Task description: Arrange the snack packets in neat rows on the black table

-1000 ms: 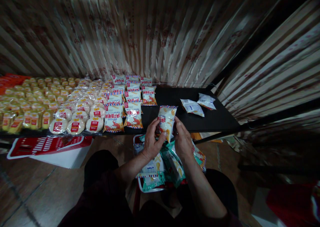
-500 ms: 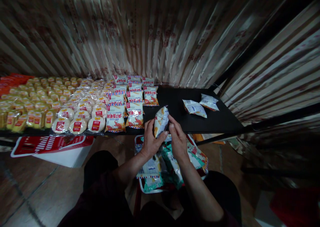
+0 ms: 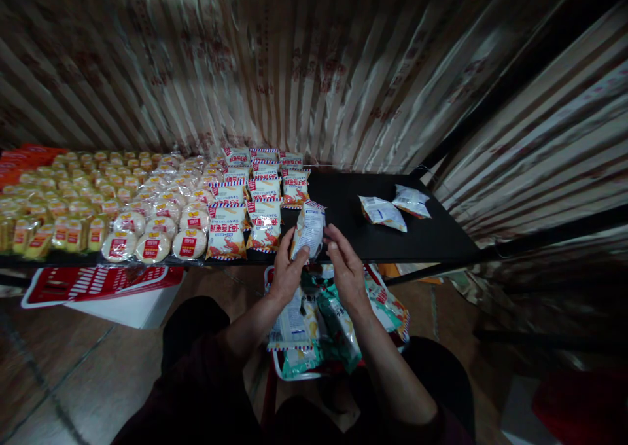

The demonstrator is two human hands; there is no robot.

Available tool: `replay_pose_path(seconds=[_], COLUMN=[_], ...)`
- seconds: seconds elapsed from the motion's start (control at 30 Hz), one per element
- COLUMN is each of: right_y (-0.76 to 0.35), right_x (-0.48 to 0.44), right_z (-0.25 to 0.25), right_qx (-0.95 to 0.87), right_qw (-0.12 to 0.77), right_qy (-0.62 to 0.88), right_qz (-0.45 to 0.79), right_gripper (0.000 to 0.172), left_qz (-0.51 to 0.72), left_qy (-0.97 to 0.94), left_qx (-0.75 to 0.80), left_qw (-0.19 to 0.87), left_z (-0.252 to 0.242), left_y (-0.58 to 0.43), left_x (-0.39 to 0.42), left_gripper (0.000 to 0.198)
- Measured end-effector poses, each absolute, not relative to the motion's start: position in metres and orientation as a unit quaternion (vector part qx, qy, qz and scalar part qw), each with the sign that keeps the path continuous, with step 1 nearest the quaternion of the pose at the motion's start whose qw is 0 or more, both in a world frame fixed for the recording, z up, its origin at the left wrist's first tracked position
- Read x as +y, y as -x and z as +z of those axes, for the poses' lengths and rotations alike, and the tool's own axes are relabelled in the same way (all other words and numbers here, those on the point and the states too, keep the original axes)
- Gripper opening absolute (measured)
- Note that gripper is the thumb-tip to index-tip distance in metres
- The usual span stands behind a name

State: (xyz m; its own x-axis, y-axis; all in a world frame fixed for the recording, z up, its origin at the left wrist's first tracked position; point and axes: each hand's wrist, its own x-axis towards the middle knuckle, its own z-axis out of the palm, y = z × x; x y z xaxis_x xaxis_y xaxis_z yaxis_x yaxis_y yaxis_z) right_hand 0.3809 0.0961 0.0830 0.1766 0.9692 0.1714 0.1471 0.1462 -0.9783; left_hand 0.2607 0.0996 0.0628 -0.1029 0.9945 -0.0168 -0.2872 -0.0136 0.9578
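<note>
My left hand (image 3: 288, 268) grips a small snack bag (image 3: 310, 228) at its lower part, thumb across it. The bag's printed white back faces me, above the shelf's front edge. Just right of the bag is my right hand (image 3: 347, 267), fingers stretched out and apart; whether a fingertip touches the bag I cannot tell. Left of the held bag, rows of similar snack bags (image 3: 227, 230) lie face up on the black shelf (image 3: 338, 190). Two more bags, a nearer one (image 3: 383, 213) and a farther one (image 3: 411, 201), lie back side up to the right.
Below my hands stands a basket (image 3: 300, 377) full of green and white snack bags (image 3: 338, 317). Round wrapped crackers (image 3: 154, 245), yellow wrapped cakes (image 3: 73, 232) and orange packets (image 3: 27, 160) fill the shelf's left. A red basket (image 3: 103, 283) sits below; a striped curtain (image 3: 275, 72) hangs behind.
The held bag has turned so that its printed back faces me, and it has shifted slightly left with my left hand. My right hand's fingers have moved away from its side.
</note>
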Motion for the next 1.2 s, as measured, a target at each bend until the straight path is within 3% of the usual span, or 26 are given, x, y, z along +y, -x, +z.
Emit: replay_pose_path(seconds=[0.37,0.5,0.77,0.93,1.2], right_y=[-0.388,-0.387,-0.383,-0.385,-0.392], right_x=[0.100,0.098,0.095,0.094,0.092], right_z=[0.072,0.070,0.077,0.072,0.061], right_qx=[-0.562,-0.538,-0.477,-0.467,-0.471], right_qw=[0.544,0.548,0.585,0.587,0.580], right_qy=[0.534,0.535,0.518,0.522,0.526], right_qz=[0.321,0.353,0.403,0.405,0.406], right_gripper=[0.042,0.048,0.053,0.050,0.049], left_qz=[0.608,0.595,0.568,0.570,0.600], left_qy=[-0.220,-0.187,-0.192,-0.196,-0.210], left_qx=[0.353,0.320,0.342,0.358,0.365], left_qw=[0.676,0.713,0.724,0.713,0.680], left_z=[0.063,0.070,0.071,0.074,0.064], left_y=[-0.265,-0.266,-0.263,-0.264,-0.270], left_x=[0.105,0.104,0.104,0.104,0.108], left_gripper=[0.050,0.050,0.042,0.050,0.047])
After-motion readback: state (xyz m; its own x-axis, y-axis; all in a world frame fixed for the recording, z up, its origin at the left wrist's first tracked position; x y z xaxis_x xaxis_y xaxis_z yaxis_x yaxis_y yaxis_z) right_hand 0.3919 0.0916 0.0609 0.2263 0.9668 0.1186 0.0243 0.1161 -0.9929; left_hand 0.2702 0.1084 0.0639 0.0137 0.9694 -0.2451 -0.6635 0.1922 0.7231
